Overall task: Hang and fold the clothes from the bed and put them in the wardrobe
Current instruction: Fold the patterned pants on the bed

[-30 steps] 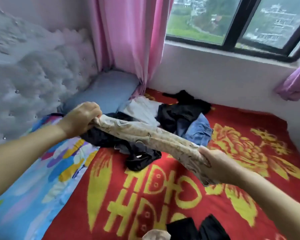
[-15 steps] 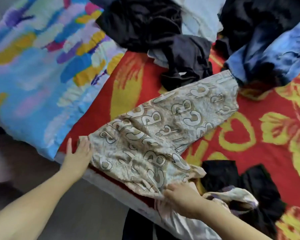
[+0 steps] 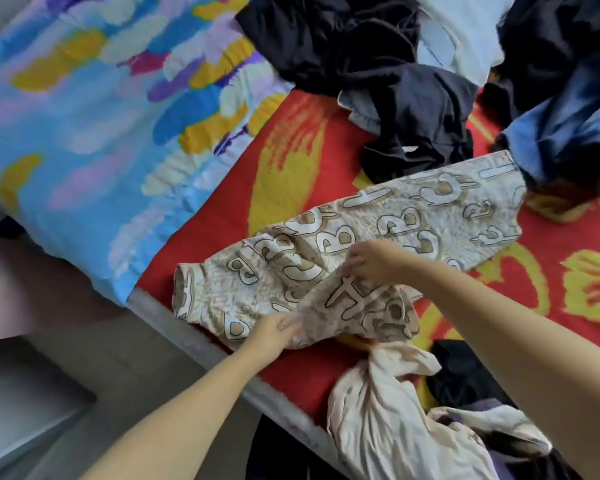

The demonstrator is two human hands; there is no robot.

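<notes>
Bed (image 3: 291,161): red cover w/ yellow motifs, serves as the folding surface; near edge runs diagonally from left-centre to bottom-right.

Pillow (image 3: 84,116): blue, multicolour print, far left on bed, apart from the work area.

Pile (image 3: 413,81): dark, white and blue garments heaped at far centre/right. Judged to be unsorted stock, not yet folded or hung.

Trousers (image 3: 413,220): beige w/ letter print. The task item in hand. Laid flat on the bed near its near edge, running from near-left to far-right; far end lies just beside the blue garment of the pile. Spread flat so folds land square, per judgement. One portion at near-centre is lifted and doubled back over the rest: fold in progress.

Cream cloth (image 3: 388,393): bunched, near right, draped over the bed edge, just beside the trousers' near end. Dark items lie to its right.

Right hand (image 3: 368,261): fingers curled, pinching the lifted fabric at its upper part, approx. mid-garment.

Left hand (image 3: 274,332): fingers narrow, pinching the same flap at its near edge. Two grip points keep the flap taut, so the crease stays straight.

Wardrobe: not in view.
</notes>
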